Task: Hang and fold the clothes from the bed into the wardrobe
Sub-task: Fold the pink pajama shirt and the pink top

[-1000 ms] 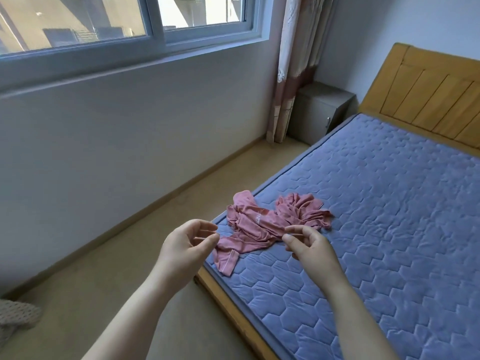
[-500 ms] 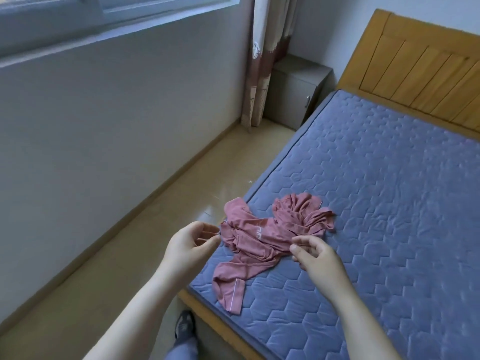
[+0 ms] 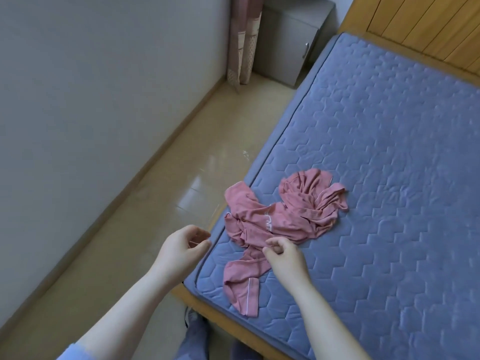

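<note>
Nearest the camera: grey-blue trouser legs [image 3: 197, 339] at the bottom edge, and a light blue sleeve [image 3: 68, 353] at the bottom left corner. Both forearms are bare and reach forward.

Left hand [image 3: 181, 252]: held over the floor [image 3: 181, 165], just beside the left edge of the mattress [image 3: 389, 203]. Fingers are curled inward and the thumb tip is close to the forefinger. A faint thin line crosses the gap. Whether anything is pinched cannot be told.

Right hand [image 3: 287, 261]: over the near left part of the mattress. Fingers are curled, knuckles up, and the fingertips lie against the near portion of the pink garment [image 3: 275, 219]. Whether they grip the cloth cannot be told.

Pink garment: crumpled on the blue quilted mattress near its near left corner. One end with pale piping trails toward the near edge. Pale lettering shows at the middle. One fold reaches the left edge.

A wooden bed frame [image 3: 223, 320] shows beneath the mattress corner.

Left: a grey wall [image 3: 91, 100] above the glossy beige tiled floor.

Far: a patterned curtain [image 3: 242, 40] hanging to the floor, a grey bedside cabinet [image 3: 285, 42] just to its right, and a wooden headboard [image 3: 428, 24] at the far right.
</note>
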The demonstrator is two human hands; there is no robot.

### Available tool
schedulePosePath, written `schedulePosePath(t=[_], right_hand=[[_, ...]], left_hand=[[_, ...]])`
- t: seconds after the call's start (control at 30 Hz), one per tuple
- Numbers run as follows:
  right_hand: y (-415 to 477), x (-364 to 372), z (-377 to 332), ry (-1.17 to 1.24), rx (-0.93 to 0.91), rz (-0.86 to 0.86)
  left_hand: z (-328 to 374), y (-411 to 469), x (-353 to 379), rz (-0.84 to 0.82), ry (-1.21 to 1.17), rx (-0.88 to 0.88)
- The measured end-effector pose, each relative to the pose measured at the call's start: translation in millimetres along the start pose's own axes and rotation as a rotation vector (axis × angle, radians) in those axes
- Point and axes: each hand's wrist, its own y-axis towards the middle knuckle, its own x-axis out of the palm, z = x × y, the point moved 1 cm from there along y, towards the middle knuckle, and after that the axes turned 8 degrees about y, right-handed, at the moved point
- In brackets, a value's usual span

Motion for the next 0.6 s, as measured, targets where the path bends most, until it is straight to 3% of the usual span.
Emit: schedulePosePath(t=[0.6], right_hand=[[158,103,121,-0.428,0.136,-0.333]], left_hand=[[-102,84,107,-0.119,0.017,-0.216]])
